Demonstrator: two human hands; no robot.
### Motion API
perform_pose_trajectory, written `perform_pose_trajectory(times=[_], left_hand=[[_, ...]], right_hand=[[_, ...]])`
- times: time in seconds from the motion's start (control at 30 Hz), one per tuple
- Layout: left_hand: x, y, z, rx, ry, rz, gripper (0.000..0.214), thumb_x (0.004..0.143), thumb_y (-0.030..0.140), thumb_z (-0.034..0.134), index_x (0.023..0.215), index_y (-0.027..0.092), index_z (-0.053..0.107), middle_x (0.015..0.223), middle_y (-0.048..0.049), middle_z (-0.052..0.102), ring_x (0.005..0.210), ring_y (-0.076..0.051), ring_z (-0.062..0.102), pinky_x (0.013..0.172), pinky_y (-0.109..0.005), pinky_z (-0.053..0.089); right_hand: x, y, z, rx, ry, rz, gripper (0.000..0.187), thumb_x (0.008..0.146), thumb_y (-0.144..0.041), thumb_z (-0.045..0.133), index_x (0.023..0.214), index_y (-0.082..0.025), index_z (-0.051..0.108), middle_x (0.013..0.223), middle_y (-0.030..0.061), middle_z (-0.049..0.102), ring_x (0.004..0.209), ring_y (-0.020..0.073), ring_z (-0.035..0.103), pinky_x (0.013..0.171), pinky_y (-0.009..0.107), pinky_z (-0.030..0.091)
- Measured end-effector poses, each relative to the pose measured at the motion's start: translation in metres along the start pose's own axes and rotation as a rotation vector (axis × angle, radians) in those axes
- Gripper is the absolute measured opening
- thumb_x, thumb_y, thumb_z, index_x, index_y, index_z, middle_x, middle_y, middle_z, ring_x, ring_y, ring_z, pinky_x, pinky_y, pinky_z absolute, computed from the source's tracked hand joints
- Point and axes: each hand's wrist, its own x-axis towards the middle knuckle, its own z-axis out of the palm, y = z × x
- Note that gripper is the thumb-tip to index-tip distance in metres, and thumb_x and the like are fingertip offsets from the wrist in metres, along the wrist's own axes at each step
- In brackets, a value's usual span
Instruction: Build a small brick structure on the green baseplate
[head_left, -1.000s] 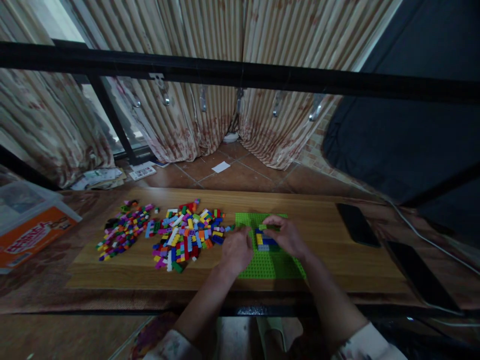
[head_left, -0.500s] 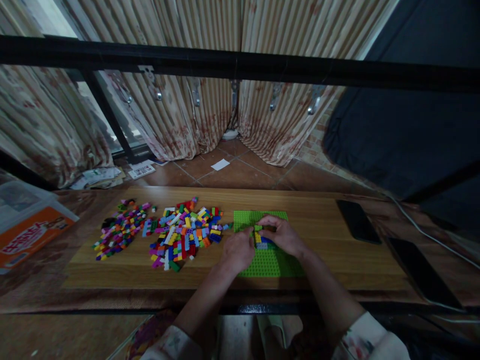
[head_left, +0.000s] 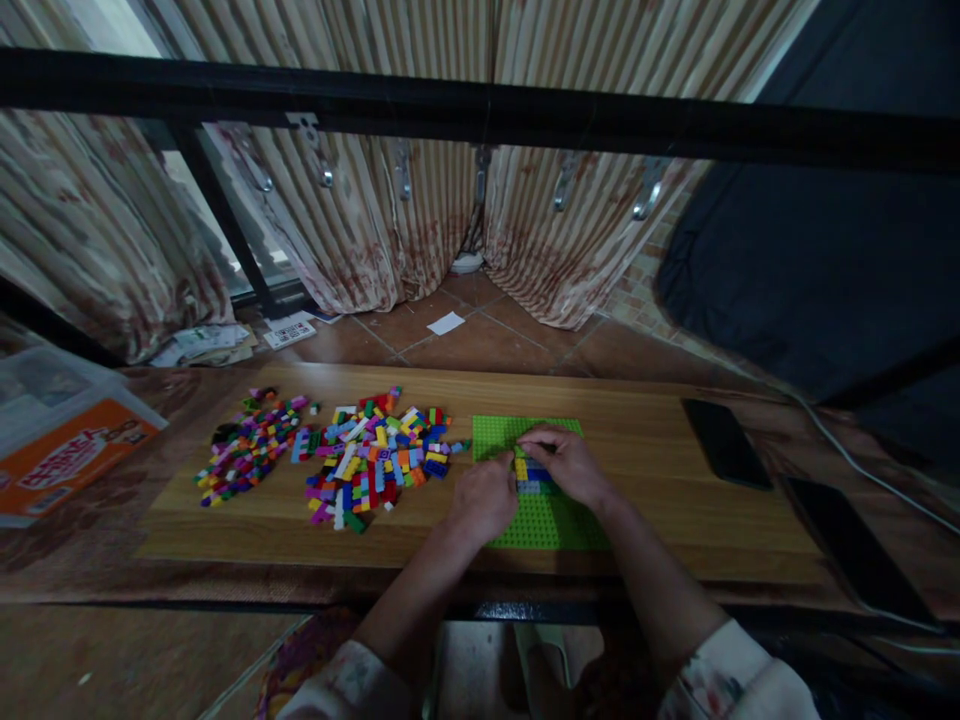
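My hands meet over the green baseplate [head_left: 540, 520] on the tabletop [head_left: 675, 470], right hand [head_left: 568, 464] pressing fingertips onto the small brick stack [head_left: 531, 474], left hand [head_left: 484, 497] loosely curled beside it, nearer the loose bricks [head_left: 375, 460].

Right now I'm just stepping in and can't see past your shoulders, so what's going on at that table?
A person sits at a wooden table with both hands on a green baseplate. The right hand presses on a small stack of blue, yellow and grey bricks on the plate; the left hand rests at its left edge. Two heaps of loose coloured bricks lie to the left, two dark phones to the right.
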Motion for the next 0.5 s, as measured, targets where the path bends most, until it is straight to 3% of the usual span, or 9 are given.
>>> perform_pose_trajectory(times=[0.5], left_hand=[[-0.0074, 0.0086, 0.0012, 0.075, -0.027, 0.023, 0.032, 0.09, 0.017, 0.036, 0.116, 0.013, 0.056, 0.093, -0.0138, 0.072, 0.089, -0.026, 0.069, 0.077, -0.036, 0.053]], right_hand=[[0.0069, -0.0041, 0.0009, -0.101, -0.027, 0.004, 0.017, 0.08, -0.029, 0.061, 0.075, -0.023, 0.075, 0.078, 0.0041, 0.073, 0.078, 0.0202, 0.065, 0.076, 0.034, 0.047]])
